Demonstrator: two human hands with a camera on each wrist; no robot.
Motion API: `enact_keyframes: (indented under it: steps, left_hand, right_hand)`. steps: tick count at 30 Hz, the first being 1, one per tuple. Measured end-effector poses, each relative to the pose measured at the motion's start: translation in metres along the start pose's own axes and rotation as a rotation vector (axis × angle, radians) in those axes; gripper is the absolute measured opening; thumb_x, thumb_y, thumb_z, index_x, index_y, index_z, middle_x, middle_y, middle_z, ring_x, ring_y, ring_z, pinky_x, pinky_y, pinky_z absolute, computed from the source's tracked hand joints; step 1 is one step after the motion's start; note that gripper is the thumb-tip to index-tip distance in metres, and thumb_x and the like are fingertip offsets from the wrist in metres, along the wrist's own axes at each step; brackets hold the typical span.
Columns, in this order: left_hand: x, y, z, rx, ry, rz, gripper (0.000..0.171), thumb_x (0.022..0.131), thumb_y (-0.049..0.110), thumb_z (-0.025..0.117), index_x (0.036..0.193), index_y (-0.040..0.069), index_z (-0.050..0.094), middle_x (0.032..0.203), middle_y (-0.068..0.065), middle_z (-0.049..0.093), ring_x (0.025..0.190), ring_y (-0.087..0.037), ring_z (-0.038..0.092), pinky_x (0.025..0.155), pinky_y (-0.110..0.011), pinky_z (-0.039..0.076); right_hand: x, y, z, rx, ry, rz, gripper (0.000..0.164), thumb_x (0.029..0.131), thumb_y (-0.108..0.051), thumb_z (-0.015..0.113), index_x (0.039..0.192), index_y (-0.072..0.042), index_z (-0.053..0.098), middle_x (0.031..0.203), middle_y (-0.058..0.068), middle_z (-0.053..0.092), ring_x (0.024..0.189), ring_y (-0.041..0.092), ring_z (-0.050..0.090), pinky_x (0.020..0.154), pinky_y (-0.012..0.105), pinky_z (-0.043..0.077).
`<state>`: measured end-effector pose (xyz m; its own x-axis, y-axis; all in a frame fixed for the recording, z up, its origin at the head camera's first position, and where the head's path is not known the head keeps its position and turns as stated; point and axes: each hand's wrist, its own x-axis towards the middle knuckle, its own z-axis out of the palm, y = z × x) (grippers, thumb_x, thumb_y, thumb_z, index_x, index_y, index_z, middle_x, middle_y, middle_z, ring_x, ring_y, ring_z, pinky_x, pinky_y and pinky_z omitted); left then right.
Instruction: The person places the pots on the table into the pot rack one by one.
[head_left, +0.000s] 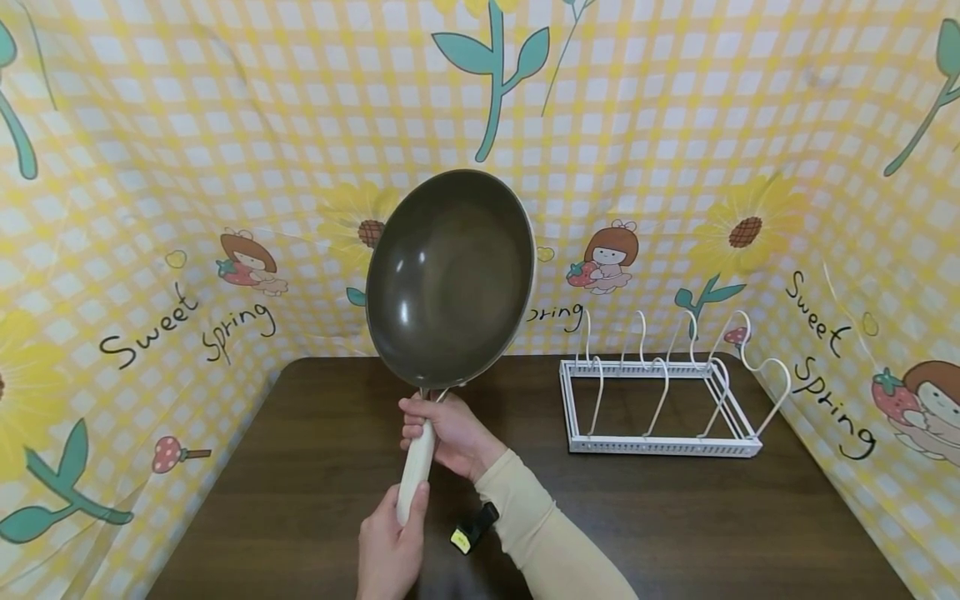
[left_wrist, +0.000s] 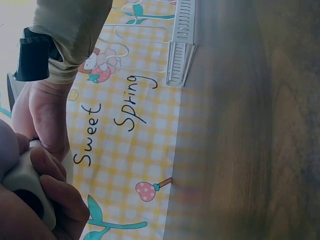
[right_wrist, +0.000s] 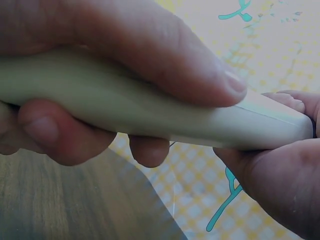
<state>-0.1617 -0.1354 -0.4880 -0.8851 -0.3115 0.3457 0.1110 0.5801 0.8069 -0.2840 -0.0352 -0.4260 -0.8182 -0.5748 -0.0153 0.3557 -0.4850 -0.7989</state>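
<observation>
A frying pan (head_left: 453, 275) with a dark inside is held up over the table, tilted so its inside faces me. My right hand (head_left: 453, 433) grips its cream handle (head_left: 412, 479) close to the pan. Lower down, my left hand (head_left: 390, 542) holds the handle's end. In the right wrist view, the right thumb lies along the handle (right_wrist: 125, 105) and the fingers curl beneath it; part of the left hand (right_wrist: 285, 185) shows at the handle's end. The left wrist view has the left hand's fingers (left_wrist: 62, 200) wrapped round the handle end (left_wrist: 35, 185), where a dark hole shows.
A white rack (head_left: 663, 447) with several curved wire dividers stands at the right on the dark wooden table (head_left: 300, 500). Yellow checked cloth (head_left: 300, 125) with printed flowers and figures surrounds the table's back and sides. A black wrist camera (head_left: 476, 529) sits on the right forearm.
</observation>
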Motion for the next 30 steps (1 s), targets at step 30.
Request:
enact_keyframes:
  steps: [30]
  left_hand:
    - [0.003,-0.003,0.013,-0.141,-0.041,0.049,0.016,0.098,0.021,0.068,0.085,0.013,0.065,0.058,0.011,0.040,0.048,-0.005,0.037,0.047,-0.024,0.033]
  right_hand:
    - [-0.007,-0.009,-0.004,-0.034,0.047,-0.020,0.024,0.100,-0.005,0.058,0.080,-0.012,0.048,0.068,-0.003,0.041,0.055,0.007,0.041,0.063,0.027,0.046]
